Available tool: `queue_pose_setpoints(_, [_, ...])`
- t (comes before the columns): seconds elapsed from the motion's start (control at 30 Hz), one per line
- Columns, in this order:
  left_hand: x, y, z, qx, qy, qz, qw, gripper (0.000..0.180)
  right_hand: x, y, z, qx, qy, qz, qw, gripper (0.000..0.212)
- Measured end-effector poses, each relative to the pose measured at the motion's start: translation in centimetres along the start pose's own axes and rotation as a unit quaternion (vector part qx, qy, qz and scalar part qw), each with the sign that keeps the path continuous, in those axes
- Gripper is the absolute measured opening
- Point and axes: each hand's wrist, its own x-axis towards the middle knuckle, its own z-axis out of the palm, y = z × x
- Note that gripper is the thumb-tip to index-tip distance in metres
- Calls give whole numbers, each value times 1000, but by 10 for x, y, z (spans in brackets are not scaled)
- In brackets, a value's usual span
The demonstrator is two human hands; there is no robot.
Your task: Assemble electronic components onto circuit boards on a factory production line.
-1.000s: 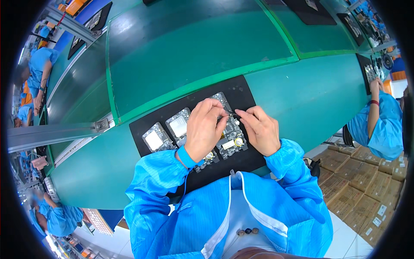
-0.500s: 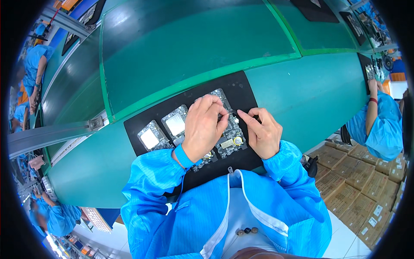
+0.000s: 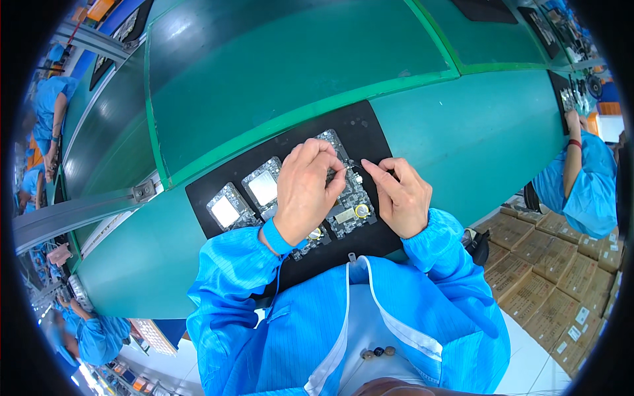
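Three circuit boards lie side by side on a black mat. The left board (image 3: 247, 217) and the middle board (image 3: 251, 177) carry bright silver squares; my left hand covers much of the middle one. On the right board (image 3: 353, 191) sits a round yellow-rimmed part (image 3: 361, 210). My left hand (image 3: 307, 185), with a blue wrist strap (image 3: 275, 236), pinches thumb and forefinger above the right board's upper part. Across from it, my right hand (image 3: 401, 198) is closed at that board's right edge, around something thin and dark, mostly hidden by the fingers. What the left fingertips hold is too small to make out.
The black mat (image 3: 218, 178) rests on a green bench (image 3: 132, 277), below a green-edged panel (image 3: 290, 59). A metal rail (image 3: 79, 210) runs in from the left. Co-workers in blue sit at both sides. Cardboard boxes (image 3: 541, 284) cover the floor at right.
The view has shifted slightly. My left fingertips have drawn a little apart from the right hand's, showing more of the right board; both hands remain closed over it.
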Motion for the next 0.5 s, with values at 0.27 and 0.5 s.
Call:
queue_pose_setpoints(0.27, [1, -1, -1, 1, -7, 0, 1000, 12, -1, 1, 0, 9, -2, 7, 1000, 53])
queue_pose_setpoints(0.5, [2, -2, -2, 5, -14, -2, 1000, 12, -2, 2, 2, 1, 5, -6, 1000, 53])
